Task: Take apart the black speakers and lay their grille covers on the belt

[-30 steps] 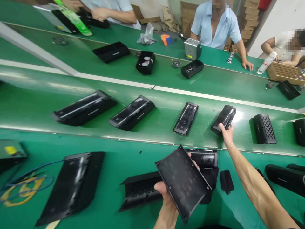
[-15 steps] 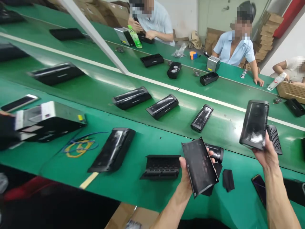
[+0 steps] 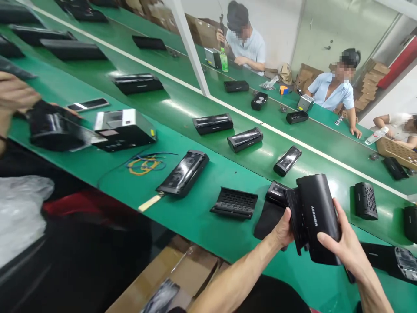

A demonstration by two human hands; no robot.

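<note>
The left grip (image 3: 282, 231) is closed on a black panel (image 3: 295, 215), the right grip (image 3: 347, 244) around a casing (image 3: 322, 204).

Near workbench (image 3: 221, 174) had a smooth green top and ran diagonally across the view. Along its far edge lay a green belt (image 3: 276, 143), streaked with bright overhead glare. A white rail (image 3: 228, 106) bounded the belt's far side; a white upright post (image 3: 192, 48) rose from it. Beyond stood a far bench (image 3: 325, 115), also green. Behind that bench's far edge: pale wall (image 3: 280, 26), then a grey-green door (image 3: 319, 26) with a dark handle (image 3: 328, 46). Cardboard was stacked (image 3: 371, 82) right of the door, a red panel (image 3: 395, 61) just beside it. Below the near edge of the near bench sat an open carton (image 3: 202, 263). Lighting was bright.
</note>
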